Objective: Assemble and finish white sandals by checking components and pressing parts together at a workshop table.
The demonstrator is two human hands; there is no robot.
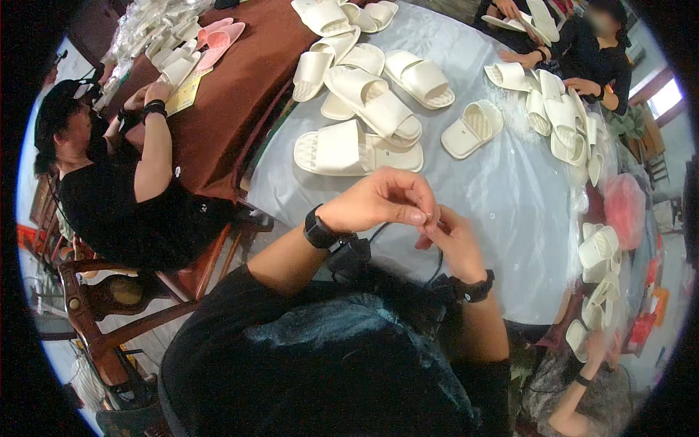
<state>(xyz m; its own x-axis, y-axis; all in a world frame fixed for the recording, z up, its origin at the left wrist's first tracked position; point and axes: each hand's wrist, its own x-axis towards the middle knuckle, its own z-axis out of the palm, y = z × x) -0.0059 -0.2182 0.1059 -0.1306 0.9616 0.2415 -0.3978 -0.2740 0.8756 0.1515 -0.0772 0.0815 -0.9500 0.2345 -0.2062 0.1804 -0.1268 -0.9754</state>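
My left hand [386, 198] and my right hand [450, 239] meet in front of my chest, above the near part of the table. Thumb and fingers are pinched together on both, and the fingertips touch or nearly touch each other. Whatever lies between them is too small to make out. Just beyond my left hand a cream slipper [341, 151] lies sideways on the table cover. Another cream slipper [473, 130] stands alone, farther right. Behind them several more cream slippers, among them a top one [375, 102], overlap in a loose pile.
Pale plastic sheeting [524, 240] covers the table. A person [95, 146] sits at a brown-covered table [255, 51] on the left, near pink slippers [217, 45]. Another person [597, 58] handles slippers at the far right. More cream slippers [561, 116] line the right edge, by a pink bag [625, 211].
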